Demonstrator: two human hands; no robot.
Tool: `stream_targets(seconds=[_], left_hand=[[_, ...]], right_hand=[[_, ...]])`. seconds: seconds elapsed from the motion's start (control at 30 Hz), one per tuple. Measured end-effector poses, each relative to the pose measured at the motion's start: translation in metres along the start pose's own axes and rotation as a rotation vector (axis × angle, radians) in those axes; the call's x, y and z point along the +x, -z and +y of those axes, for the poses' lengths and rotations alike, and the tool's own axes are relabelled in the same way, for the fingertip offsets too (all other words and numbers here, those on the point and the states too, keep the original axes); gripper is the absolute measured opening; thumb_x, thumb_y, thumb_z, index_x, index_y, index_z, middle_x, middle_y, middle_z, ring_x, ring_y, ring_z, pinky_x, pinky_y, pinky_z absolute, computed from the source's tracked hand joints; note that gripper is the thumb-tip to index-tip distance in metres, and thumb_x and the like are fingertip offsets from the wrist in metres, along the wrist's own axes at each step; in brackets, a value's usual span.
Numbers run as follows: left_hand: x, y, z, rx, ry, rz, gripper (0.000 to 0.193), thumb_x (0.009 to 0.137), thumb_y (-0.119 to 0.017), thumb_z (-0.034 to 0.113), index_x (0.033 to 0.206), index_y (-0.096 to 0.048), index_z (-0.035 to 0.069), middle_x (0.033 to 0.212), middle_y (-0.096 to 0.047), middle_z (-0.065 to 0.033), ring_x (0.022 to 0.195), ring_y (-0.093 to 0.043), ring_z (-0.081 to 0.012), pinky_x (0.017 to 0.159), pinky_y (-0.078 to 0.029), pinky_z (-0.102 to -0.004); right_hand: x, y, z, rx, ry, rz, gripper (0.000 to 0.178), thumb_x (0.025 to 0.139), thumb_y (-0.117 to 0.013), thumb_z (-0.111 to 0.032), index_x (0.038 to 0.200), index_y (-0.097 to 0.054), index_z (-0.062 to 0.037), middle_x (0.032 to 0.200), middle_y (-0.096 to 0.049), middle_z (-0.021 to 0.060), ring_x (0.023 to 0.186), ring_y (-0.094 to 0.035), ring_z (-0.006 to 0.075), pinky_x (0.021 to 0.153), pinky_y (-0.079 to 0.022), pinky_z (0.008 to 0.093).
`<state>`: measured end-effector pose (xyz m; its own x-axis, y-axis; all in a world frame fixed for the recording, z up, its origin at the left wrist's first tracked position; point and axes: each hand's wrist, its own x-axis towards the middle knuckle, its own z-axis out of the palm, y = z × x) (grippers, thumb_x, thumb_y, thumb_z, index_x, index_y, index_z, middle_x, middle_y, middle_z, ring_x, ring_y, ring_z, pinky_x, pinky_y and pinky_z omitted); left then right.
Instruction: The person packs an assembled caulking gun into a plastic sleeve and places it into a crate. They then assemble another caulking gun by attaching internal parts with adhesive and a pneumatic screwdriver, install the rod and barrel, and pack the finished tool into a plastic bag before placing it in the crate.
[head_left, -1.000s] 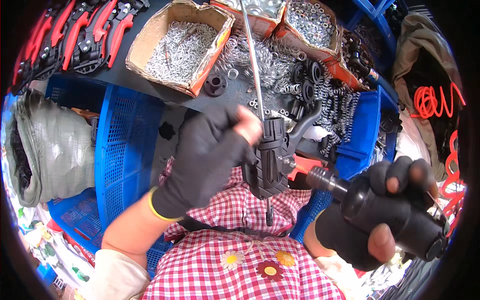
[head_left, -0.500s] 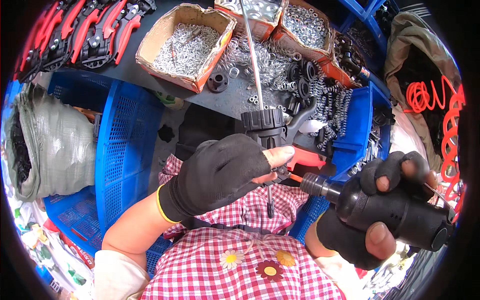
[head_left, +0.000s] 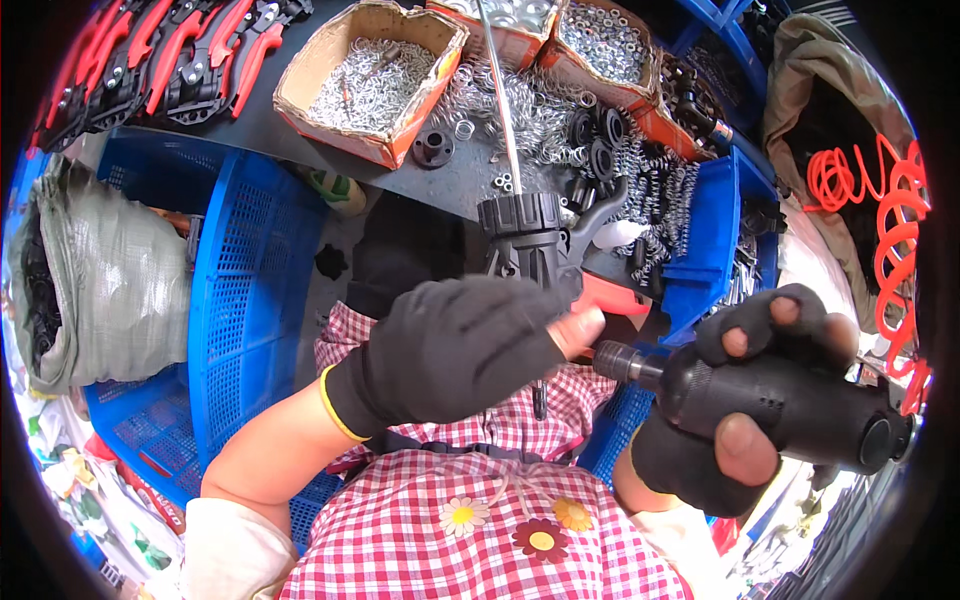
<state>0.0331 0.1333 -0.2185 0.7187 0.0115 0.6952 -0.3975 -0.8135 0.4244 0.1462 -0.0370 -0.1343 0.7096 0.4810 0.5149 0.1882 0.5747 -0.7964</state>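
Note:
My left hand (head_left: 450,350), in a black fingertip-less glove, is closed around a black caulking gun handle (head_left: 520,230) held upright over my lap. A long metal rod (head_left: 502,100) rises out of its ribbed collar, and its red trigger (head_left: 612,296) sticks out beyond my thumb. My right hand (head_left: 745,450), gloved the same way, grips a black power screwdriver (head_left: 800,412) lying sideways. The screwdriver's ribbed nose (head_left: 618,360) points at the handle, close to my left thumb. Where its bit meets the handle is hidden by my left hand.
Beyond my hands, a bench holds cardboard boxes of small rings (head_left: 395,95) and washers (head_left: 600,40), plus loose springs (head_left: 655,190). Red-and-black handles (head_left: 200,60) lie far left. Blue crates (head_left: 255,260), a woven sack (head_left: 120,270), a blue bin (head_left: 708,245) and a coiled red hose (head_left: 895,260) surround me.
My left hand has turned slightly, bringing its thumb right and covering the bit. The handle and the screwdriver have both risen a little in view, the screwdriver also shifting slightly left.

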Motion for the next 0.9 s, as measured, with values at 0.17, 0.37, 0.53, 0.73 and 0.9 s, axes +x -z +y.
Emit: stream_targets(seconds=[0.17, 0.37, 0.53, 0.73, 0.9], left_hand=[[-0.013, -0.021, -0.006, -0.344, 0.995, 0.028, 0.055, 0.091, -0.064, 0.022, 0.134, -0.043, -0.005, 0.111, -0.062, -0.0164, 0.095, -0.063, -0.0252, 0.082, -0.050, -0.0347], [-0.014, -0.056, -0.010, -0.836, 1.125, -0.004, 0.054, 0.081, -0.076, 0.019, 0.124, -0.052, -0.003, 0.109, -0.065, -0.0094, 0.098, -0.061, -0.0120, 0.086, -0.051, -0.0297], [-0.024, -0.065, -0.011, -0.787, 1.150, 0.075, 0.048, 0.079, -0.078, 0.020, 0.116, -0.058, -0.002, 0.099, -0.070, -0.0076, 0.088, -0.065, -0.0136, 0.081, -0.053, -0.0309], [-0.019, -0.060, -0.008, -0.747, 1.082, 0.098, 0.053, 0.079, -0.076, 0.024, 0.120, -0.056, -0.001, 0.104, -0.068, -0.0113, 0.094, -0.064, -0.0154, 0.085, -0.052, -0.0326], [-0.053, -0.047, 0.015, -0.742, 1.060, 0.117, 0.059, 0.079, -0.076, 0.025, 0.127, -0.052, 0.001, 0.115, -0.065, -0.0129, 0.100, -0.063, -0.0180, 0.090, -0.050, -0.0350]], right_hand=[[-0.012, 0.006, -0.004, -0.142, -0.136, -0.072, 0.079, 0.064, -0.076, -0.006, 0.136, -0.048, -0.0173, 0.121, -0.051, 0.0165, 0.100, -0.057, 0.0288, 0.085, -0.049, 0.0406], [-0.024, -0.002, 0.012, -0.352, -0.173, 0.004, 0.084, 0.064, -0.079, -0.001, 0.139, -0.042, -0.0132, 0.109, -0.053, 0.0171, 0.087, -0.059, 0.0283, 0.075, -0.055, 0.0416], [-0.019, 0.026, 0.021, -0.541, 0.054, -0.480, 0.088, 0.068, -0.078, -0.001, 0.143, -0.033, -0.0110, 0.110, -0.052, 0.0143, 0.079, -0.060, 0.0245, 0.073, -0.056, 0.0394], [0.009, 0.009, 0.024, -0.156, 0.016, -0.216, 0.074, 0.079, -0.075, -0.006, 0.142, -0.037, -0.0091, 0.131, -0.047, 0.0184, 0.118, -0.053, 0.0320, 0.093, -0.051, 0.0438], [0.150, 0.036, 0.098, -0.361, 0.037, 0.021, 0.070, 0.075, -0.072, -0.009, 0.135, -0.041, 0.0060, 0.131, -0.052, 0.0234, 0.123, -0.053, 0.0287, 0.094, -0.051, 0.0385]])
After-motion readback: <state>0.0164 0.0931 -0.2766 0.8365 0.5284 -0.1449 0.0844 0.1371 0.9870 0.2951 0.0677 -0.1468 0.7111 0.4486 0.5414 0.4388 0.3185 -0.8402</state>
